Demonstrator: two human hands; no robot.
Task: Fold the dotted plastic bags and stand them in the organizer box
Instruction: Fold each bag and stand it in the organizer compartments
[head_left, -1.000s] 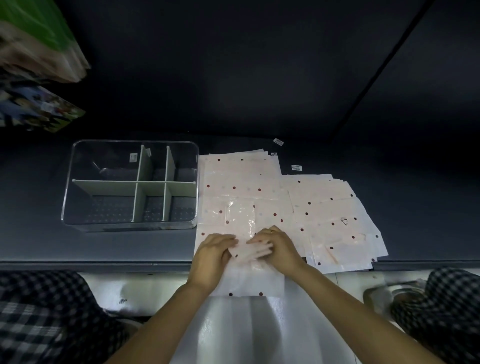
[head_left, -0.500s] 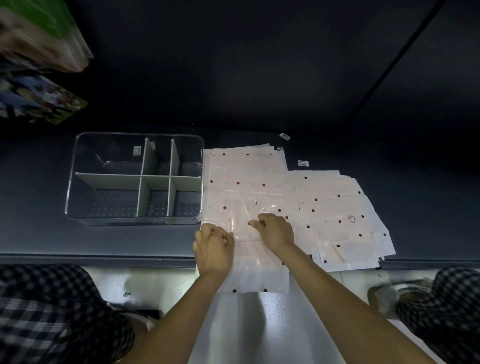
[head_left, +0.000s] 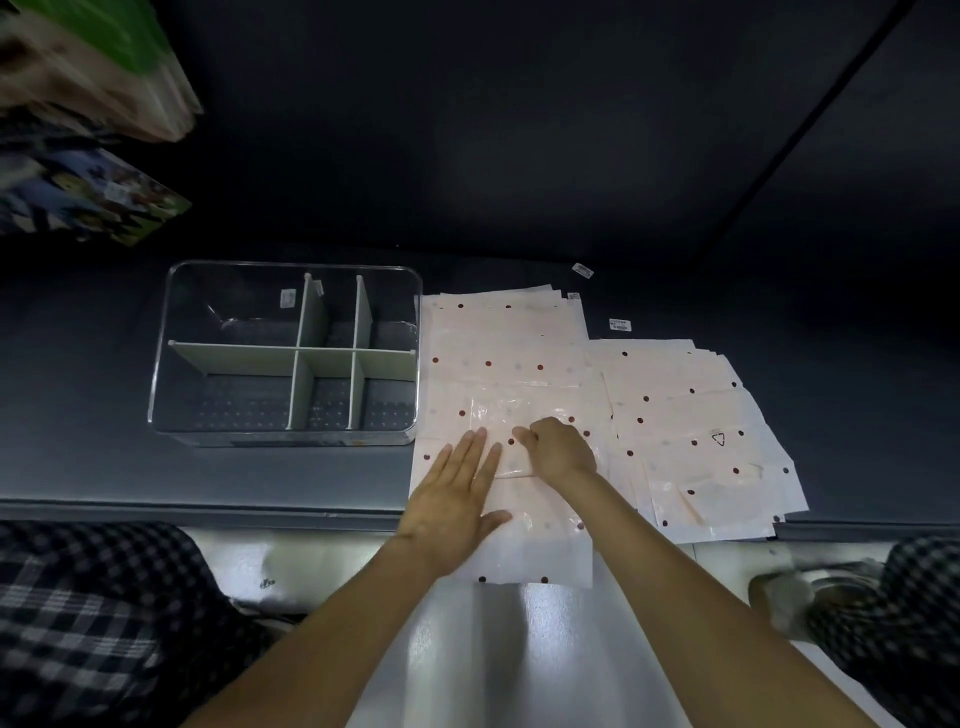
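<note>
A pale dotted plastic bag lies at the table's front edge, its far part folded over toward me on a pile of dotted bags. My left hand lies flat with straight fingers on the fold's left side. My right hand has curled fingers and pinches the folded layer just right of it. The clear organizer box with pale dividers stands left of the pile, with nothing in its compartments.
A second spread pile of dotted bags lies to the right. Small labels sit on the dark table behind it. Packaged goods hang at upper left. Checked trouser legs flank the front edge.
The bag's near part has been folded further away from me. My left hand has gone from curled to flat on the fold; my right hand has moved forward with the layer.
</note>
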